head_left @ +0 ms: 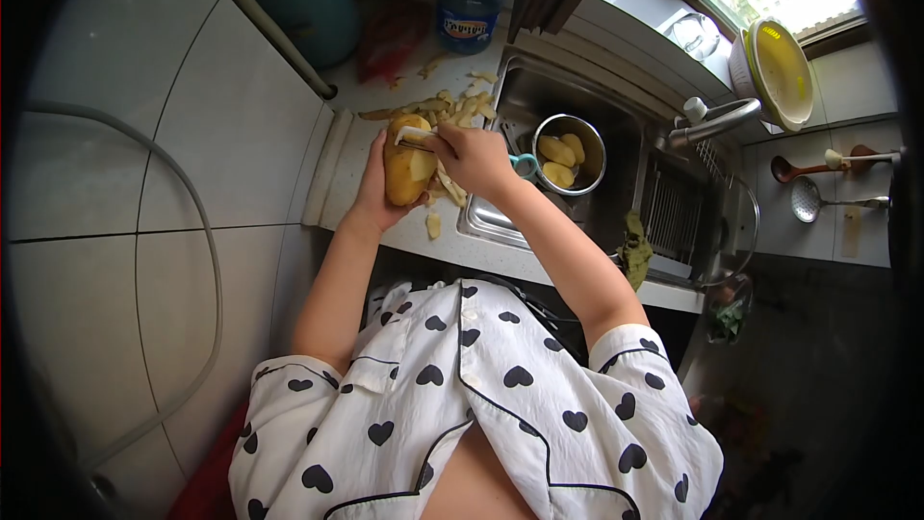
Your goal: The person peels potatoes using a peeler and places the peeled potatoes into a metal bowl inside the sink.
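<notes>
A large, partly peeled potato (405,173) is gripped in my left hand (373,191), above the counter's front edge. Pale bare flesh shows on its upper end and on its right side. My right hand (474,156) is closed around a peeler (416,138), whose head lies against the upper part of the potato. The peeler's light-blue handle end (526,166) sticks out behind the hand. Loose peelings (460,108) are heaped on the counter just beyond both hands. To the right, a metal pot (602,156) in the sink holds several peeled potatoes (558,149).
The steel sink (539,77) has a faucet (717,123) on its right. A blue detergent bottle (469,10) and a red plastic bag (390,43) stand behind the peelings. A green cloth (634,250) hangs over the sink's front edge. Tiled wall (231,135) closes off the left.
</notes>
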The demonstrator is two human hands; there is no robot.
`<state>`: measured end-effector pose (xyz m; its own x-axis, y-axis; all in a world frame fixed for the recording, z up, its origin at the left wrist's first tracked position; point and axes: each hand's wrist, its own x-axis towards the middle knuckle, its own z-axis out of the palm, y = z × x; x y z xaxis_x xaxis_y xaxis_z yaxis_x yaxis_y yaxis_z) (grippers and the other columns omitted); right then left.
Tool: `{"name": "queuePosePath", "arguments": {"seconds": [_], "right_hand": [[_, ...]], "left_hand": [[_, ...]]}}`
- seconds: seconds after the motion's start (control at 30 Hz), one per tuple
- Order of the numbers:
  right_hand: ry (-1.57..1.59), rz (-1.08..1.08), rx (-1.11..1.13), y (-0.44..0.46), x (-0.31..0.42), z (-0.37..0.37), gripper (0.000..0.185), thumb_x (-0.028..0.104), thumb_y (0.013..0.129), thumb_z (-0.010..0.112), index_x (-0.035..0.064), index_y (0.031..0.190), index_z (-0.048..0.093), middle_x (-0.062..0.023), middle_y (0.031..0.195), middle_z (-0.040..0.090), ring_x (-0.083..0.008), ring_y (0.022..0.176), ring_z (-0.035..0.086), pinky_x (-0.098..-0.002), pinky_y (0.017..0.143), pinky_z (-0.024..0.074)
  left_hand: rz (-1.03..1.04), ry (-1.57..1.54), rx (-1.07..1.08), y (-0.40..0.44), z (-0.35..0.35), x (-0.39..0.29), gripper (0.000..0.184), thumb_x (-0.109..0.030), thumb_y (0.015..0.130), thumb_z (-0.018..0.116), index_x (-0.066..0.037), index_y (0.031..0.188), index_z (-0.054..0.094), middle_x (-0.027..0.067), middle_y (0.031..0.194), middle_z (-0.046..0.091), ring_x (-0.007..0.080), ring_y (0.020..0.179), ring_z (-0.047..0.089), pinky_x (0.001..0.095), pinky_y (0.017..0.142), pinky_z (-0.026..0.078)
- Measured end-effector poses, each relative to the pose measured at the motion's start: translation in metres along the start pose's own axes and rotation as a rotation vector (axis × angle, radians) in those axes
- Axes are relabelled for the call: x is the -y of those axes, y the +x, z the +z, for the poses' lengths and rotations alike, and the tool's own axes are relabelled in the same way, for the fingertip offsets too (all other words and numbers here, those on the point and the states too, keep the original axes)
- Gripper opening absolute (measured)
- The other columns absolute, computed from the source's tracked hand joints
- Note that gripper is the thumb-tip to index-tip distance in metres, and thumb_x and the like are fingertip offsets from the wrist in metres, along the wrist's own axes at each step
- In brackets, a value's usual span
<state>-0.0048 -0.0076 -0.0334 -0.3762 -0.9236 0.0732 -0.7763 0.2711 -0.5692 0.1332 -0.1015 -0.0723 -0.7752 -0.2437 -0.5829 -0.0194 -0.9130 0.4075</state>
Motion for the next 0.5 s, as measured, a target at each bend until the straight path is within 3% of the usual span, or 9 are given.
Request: {"name": "queuePosePath", "arguments": {"seconds": [0.13,0.43,0.5], "right_hand": [[-0.050,0.001,0.023,0.007,-0.008,0.004,0.028,0.035,0.088,0.051,0.0088,0.080,0.060,-0.0131,0.069,0.063,-0.0342,0.069,0.061,-0.0439,0.061,0.0459],[-0.072,0.050,0.046,0.018,-0.017,0.029,0.030,0.036,0.088,0.049,0.0105,0.084,0.064,-0.0126,0.074,0.065,-0.0336,0.073,0.062,-0.0443,0.062,0.0467],[-0.186,0.184,0.114,0.023,-0.033,0.037,0.030,0.036,0.087,0.049,0.0118,0.087,0.066,-0.0124,0.077,0.066,-0.0334,0.075,0.063,-0.0438,0.064,0.0477]], "left_hand": [[-0.030,0.051,0.030,-0.004,-0.001,0.003,0.063,-0.068,0.085,0.031,-0.013,0.105,0.056,0.0051,0.081,0.062,0.0196,0.063,0.059,0.0277,0.047,0.043],[-0.106,-0.082,-0.027,0.007,-0.018,0.010,0.063,-0.068,0.083,0.038,-0.012,0.102,0.057,0.0110,0.079,0.059,0.0209,0.062,0.057,0.0249,0.048,0.047],[-0.166,-0.070,0.067,0.008,-0.025,0.020,0.063,-0.069,0.082,0.040,-0.011,0.103,0.057,0.0125,0.079,0.058,0.0213,0.061,0.057,0.0258,0.048,0.048]]}}
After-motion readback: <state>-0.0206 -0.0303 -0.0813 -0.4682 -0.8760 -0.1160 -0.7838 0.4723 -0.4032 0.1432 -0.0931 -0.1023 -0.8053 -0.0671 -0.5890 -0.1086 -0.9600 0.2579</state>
